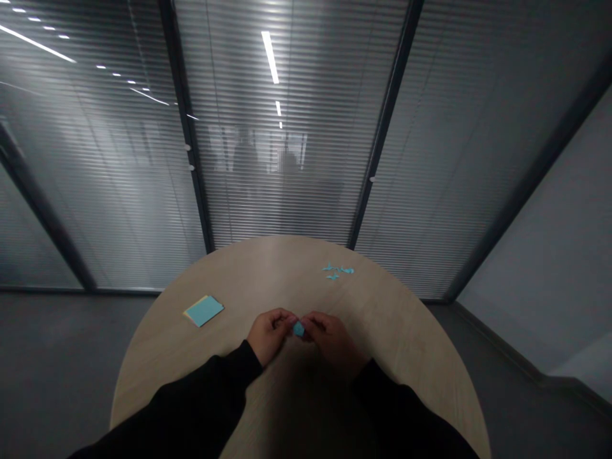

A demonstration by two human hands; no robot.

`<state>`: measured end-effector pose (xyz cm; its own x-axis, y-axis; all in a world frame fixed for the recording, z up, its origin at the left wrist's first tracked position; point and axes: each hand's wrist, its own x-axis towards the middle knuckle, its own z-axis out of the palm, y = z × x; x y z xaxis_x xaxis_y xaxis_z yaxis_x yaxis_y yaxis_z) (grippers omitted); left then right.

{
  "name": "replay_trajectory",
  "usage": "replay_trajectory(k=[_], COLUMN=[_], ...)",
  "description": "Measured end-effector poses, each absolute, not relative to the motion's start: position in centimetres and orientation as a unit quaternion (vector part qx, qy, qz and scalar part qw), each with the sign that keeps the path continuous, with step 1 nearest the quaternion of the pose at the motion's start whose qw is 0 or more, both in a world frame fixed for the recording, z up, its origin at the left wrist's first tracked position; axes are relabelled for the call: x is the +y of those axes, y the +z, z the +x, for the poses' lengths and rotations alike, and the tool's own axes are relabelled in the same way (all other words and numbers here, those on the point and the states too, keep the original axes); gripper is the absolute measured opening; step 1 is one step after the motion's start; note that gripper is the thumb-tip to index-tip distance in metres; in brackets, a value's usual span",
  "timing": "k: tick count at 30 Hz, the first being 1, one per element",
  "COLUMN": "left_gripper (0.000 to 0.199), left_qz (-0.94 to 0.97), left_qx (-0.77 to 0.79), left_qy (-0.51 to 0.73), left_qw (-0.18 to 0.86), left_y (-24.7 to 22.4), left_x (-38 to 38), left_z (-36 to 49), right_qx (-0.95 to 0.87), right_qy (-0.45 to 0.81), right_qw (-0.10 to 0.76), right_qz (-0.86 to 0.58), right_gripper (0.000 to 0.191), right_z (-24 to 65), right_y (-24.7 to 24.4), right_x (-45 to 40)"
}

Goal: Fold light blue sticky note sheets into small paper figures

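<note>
A small folded piece of blue paper (299,329) is pinched between both hands over the middle of the round table (268,268). My left hand (270,333) grips its left side with thumb and fingertips. On the other side, the fingers of my right hand (333,339) close on its right edge. Fingers cover part of the paper, so its full shape is hidden. Beyond my right hand lie several small folded blue paper pieces (333,276), grouped together. Left of my left hand rests a stack of blue and yellow paper sheets (204,311).
The table's curved far edge sits close to a glass partition with grey blinds (287,210) and dark frames. A pale wall (564,255) stands at the right. Grey floor (62,363) shows on both sides of the table.
</note>
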<state>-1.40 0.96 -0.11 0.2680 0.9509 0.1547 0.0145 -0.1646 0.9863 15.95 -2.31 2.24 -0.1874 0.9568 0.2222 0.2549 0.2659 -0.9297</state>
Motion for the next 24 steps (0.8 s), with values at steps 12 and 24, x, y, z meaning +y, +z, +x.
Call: replay_trajectory(k=[12, 24], left_gripper=[0.030, 0.047], left_qz=[0.667, 0.570], left_qx=[0.409, 0.363], left_qy=[0.452, 0.448], left_qw=[0.429, 0.586], left_y=[0.4, -0.5], left_x=[0.4, 0.8], left_z=[-1.4, -0.9], right_qx=[-0.644, -0.654], right_qy=[0.424, 0.413], right_qw=[0.428, 0.415], right_qz=[-0.471, -0.479], right_gripper=[0.028, 0.035], right_z=[16.2, 17.0], right_y=[2.4, 2.1], right_x=[-2.3, -1.7])
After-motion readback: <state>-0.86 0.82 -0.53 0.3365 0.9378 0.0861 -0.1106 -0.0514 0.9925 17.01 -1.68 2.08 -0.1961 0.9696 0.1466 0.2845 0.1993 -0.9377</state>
